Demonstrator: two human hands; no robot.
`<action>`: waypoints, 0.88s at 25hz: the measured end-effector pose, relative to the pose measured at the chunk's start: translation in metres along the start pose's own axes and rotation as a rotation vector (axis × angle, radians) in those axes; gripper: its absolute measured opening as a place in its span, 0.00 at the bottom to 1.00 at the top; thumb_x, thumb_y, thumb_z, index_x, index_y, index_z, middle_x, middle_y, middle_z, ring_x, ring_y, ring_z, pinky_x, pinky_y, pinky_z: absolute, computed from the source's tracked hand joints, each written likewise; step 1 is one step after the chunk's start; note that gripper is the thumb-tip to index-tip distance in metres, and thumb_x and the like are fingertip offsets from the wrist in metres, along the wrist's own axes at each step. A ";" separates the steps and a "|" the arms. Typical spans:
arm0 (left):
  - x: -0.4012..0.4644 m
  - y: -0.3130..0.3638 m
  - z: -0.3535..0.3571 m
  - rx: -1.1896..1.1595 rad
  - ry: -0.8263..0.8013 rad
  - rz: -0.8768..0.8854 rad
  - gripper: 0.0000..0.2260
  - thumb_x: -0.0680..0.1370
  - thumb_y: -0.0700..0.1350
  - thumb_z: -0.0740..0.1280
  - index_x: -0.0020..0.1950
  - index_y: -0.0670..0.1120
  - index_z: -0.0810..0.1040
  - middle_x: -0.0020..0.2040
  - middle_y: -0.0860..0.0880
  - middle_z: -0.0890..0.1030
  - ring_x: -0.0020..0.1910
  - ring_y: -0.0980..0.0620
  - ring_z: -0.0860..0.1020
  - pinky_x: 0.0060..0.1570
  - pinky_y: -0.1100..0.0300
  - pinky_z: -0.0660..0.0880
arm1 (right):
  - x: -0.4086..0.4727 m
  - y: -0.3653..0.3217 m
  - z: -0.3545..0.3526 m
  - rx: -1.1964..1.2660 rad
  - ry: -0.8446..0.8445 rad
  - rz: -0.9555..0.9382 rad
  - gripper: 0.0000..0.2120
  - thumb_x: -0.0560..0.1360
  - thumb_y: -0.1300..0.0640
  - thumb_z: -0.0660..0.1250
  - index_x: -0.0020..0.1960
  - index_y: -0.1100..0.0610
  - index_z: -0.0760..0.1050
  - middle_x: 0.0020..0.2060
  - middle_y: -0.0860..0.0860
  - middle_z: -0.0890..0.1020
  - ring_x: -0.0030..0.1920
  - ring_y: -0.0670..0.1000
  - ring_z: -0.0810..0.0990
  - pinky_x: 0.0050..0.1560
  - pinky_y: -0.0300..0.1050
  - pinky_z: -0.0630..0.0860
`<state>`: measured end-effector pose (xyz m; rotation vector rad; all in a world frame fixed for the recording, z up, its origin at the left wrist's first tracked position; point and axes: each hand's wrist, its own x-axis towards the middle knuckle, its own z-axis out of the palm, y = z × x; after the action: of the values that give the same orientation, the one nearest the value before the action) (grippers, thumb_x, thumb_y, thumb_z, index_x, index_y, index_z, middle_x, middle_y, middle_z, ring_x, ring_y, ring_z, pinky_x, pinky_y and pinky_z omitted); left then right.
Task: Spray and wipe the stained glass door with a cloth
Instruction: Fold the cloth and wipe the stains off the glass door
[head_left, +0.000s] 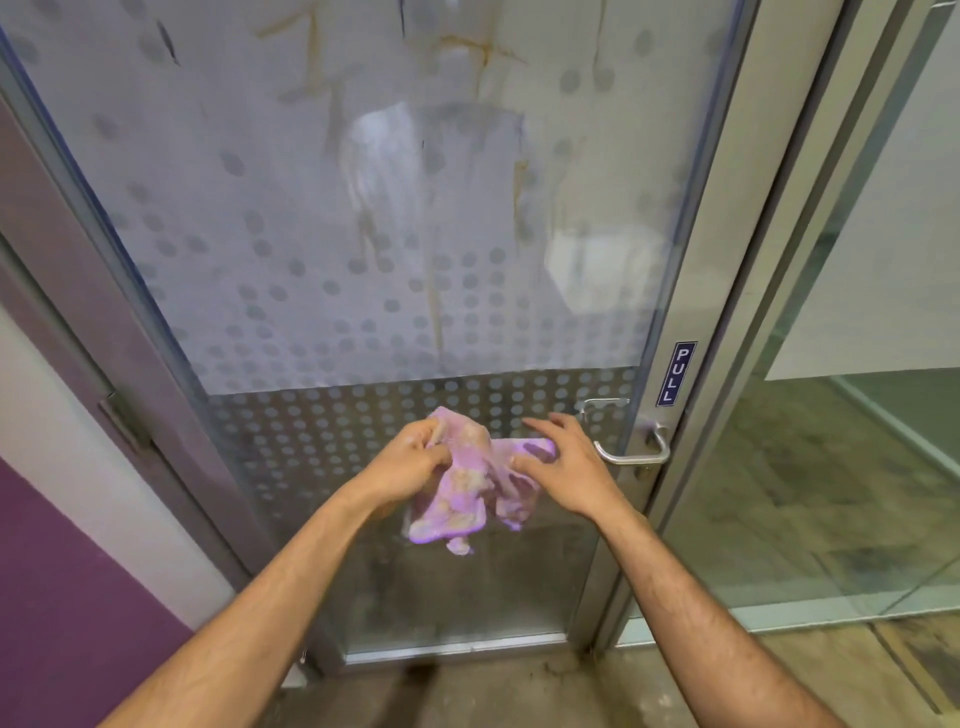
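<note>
Low in the centre of the frame, both hands hold a crumpled pink cloth in front of the glass door. At its left edge the left hand has its fingers curled tight into a bunch of the fabric. On the right, the right hand pinches the cloth with thumb and lower fingers while the upper fingers are spread loosely above it. Brownish patches mark the cloth, which hangs down between the hands. Rusty streaks run down the frosted, dot-patterned pane across the upper centre of the frame. Just right of the hands sits a metal door handle, with a blue PULL sign above it on the frame.
</note>
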<state>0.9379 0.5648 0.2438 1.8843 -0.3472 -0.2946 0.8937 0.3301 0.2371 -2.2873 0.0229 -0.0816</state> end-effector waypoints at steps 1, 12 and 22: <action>0.001 0.003 -0.002 0.086 -0.065 0.046 0.16 0.76 0.27 0.58 0.41 0.45 0.77 0.35 0.57 0.77 0.33 0.58 0.74 0.35 0.66 0.72 | 0.003 -0.007 0.003 0.020 0.030 -0.111 0.31 0.76 0.54 0.72 0.77 0.46 0.68 0.79 0.49 0.63 0.78 0.51 0.63 0.78 0.51 0.61; 0.008 -0.021 -0.035 0.374 -0.387 0.128 0.24 0.74 0.34 0.56 0.50 0.57 0.86 0.43 0.53 0.86 0.43 0.56 0.81 0.47 0.53 0.78 | 0.025 -0.026 0.023 -0.025 -0.286 -0.324 0.13 0.70 0.56 0.77 0.53 0.50 0.81 0.49 0.47 0.80 0.57 0.50 0.74 0.58 0.44 0.68; 0.018 -0.034 -0.050 0.540 -0.123 0.318 0.14 0.76 0.34 0.64 0.55 0.49 0.81 0.49 0.58 0.84 0.46 0.63 0.80 0.50 0.60 0.76 | 0.034 -0.036 0.030 -0.144 -0.138 -0.180 0.14 0.74 0.64 0.61 0.36 0.49 0.78 0.29 0.41 0.78 0.35 0.43 0.75 0.41 0.43 0.70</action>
<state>0.9758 0.6124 0.2281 2.2972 -0.8687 -0.1036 0.9293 0.3746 0.2460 -2.4299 -0.2571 -0.0151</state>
